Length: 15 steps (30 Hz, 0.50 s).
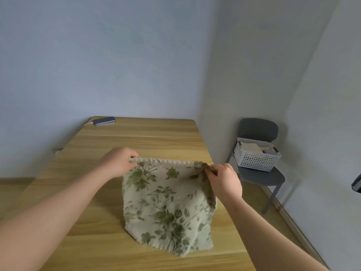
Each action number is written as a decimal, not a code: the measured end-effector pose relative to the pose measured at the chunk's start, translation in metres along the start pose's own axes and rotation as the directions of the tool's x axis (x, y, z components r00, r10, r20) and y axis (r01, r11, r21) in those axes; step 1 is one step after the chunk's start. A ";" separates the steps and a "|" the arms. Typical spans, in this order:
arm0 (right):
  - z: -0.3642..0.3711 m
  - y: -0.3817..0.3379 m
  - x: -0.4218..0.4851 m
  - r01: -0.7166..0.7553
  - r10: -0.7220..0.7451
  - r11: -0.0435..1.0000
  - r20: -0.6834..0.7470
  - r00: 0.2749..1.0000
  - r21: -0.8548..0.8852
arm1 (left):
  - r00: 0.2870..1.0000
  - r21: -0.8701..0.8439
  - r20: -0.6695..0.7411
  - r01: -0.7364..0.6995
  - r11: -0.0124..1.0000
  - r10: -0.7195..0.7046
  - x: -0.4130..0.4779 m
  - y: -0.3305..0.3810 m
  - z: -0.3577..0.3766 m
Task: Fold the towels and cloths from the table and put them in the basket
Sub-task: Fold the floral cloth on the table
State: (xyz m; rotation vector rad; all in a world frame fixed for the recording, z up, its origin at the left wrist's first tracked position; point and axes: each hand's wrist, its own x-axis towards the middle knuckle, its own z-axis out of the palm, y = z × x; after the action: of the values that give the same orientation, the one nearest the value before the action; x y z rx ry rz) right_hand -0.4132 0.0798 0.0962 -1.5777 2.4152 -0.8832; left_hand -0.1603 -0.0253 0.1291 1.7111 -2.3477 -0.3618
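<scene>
One floral cloth [168,208] is counted on one wooden table [136,139]. One left hand [119,161] and one right hand [224,180], two in all, are seen at the cloth's ten and two o'clock. One phone [104,120] with one cable [88,124] is found at the table's eleven o'clock corner. One grey chair [258,130] is noted at the table's three o'clock, bearing one white basket [254,161]; the folded pieces [251,147] inside cannot be counted.

Soft, even daylight, faint shadows on the light wooden table [156,133]; wide-angle bending at edges, slightly soft focus.
</scene>
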 end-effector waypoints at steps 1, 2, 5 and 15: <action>-0.002 -0.001 0.007 -0.019 0.020 1.000 0.025 0.999 -0.014 | 0.999 0.068 -0.043 0.022 0.997 -0.019 0.007 -0.002 -0.001; -0.005 -0.003 0.015 -0.027 0.027 1.000 0.042 0.999 0.004 | 0.994 0.113 -0.105 0.048 0.992 -0.036 0.014 -0.002 -0.004; -0.022 -0.017 0.034 -0.005 0.005 0.984 0.004 1.000 0.177 | 0.941 0.071 -0.333 0.095 0.993 -0.066 0.032 0.008 -0.020; -0.020 0.005 0.016 0.177 -0.135 0.962 -0.201 0.970 0.209 | 0.857 -0.231 -0.515 -0.169 0.958 0.027 -0.001 0.007 -0.010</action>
State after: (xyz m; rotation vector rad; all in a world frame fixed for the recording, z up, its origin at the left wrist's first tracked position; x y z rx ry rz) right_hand -0.4319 0.0756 0.1136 -1.6827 2.2268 -1.3378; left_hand -0.1637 -0.0233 0.1406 1.3463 -1.8905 -0.1699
